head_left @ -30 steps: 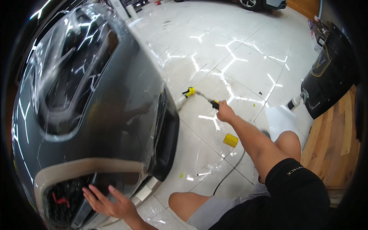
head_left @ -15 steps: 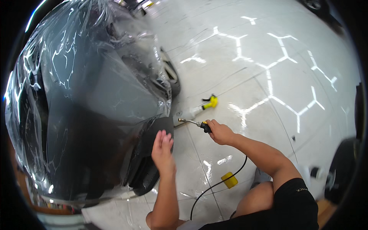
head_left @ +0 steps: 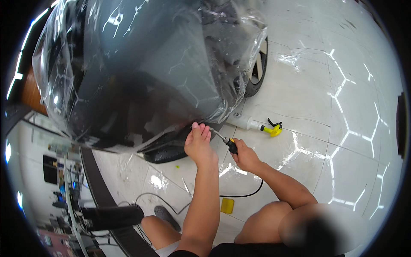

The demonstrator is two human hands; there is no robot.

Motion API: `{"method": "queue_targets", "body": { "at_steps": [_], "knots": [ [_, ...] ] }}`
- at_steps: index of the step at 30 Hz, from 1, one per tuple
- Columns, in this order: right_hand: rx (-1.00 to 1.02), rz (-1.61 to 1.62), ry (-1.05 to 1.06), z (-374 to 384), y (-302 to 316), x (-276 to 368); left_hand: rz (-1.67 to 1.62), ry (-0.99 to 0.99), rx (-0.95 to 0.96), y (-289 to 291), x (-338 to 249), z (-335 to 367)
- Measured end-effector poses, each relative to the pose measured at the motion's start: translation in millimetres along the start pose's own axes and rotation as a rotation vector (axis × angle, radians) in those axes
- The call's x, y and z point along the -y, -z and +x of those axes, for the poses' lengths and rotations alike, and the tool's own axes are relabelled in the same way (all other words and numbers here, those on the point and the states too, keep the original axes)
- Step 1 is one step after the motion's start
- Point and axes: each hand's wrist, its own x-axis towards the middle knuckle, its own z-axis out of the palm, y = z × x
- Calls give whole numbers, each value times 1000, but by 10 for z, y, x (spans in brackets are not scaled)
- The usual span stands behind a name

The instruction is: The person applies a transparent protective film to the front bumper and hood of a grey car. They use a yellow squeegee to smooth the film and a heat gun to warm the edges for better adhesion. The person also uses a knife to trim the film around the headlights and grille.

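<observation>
Clear plastic film (head_left: 150,81) drapes over the dark grey end of a car, wrinkled along its right side. By the lower corner of the car, at the film's edge, my left hand (head_left: 200,144) is raised with its fingers stretched out. Contact with the film cannot be made out. My right hand (head_left: 246,156) is closed round the black and yellow handle of a torch (head_left: 231,146). Its bent metal neck points up and left, the tip close to my left fingertips. No flame shows. From the torch runs a thin black hose (head_left: 244,196) across the floor.
A white spray bottle (head_left: 248,123) with a yellow head lies beside the car's wheel (head_left: 257,81). On the tiles below my hands rests a yellow block (head_left: 227,205). At lower left are a black cylinder (head_left: 112,217) and a grey shoe (head_left: 166,217).
The view has swung left and closer to the car. The torch tip has come nearer my left fingers, and my left hand has reached the car's lower corner.
</observation>
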Motion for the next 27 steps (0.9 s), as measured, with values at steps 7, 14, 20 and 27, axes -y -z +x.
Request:
{"method": "queue_targets", "body": {
  "at_steps": [7,14,20,27],
  "knots": [
    [-37,18,23,103,168,112,4,-6,-77,-175,-35,-47],
    [-37,56,-49,98,183,125,27,63,-128,-344,0,-8],
    [-18,61,-80,152,188,235,88,-156,136,-132,163,43],
    [-94,37,-33,155,144,180,105,-180,212,-24,191,78]
  ]
}}
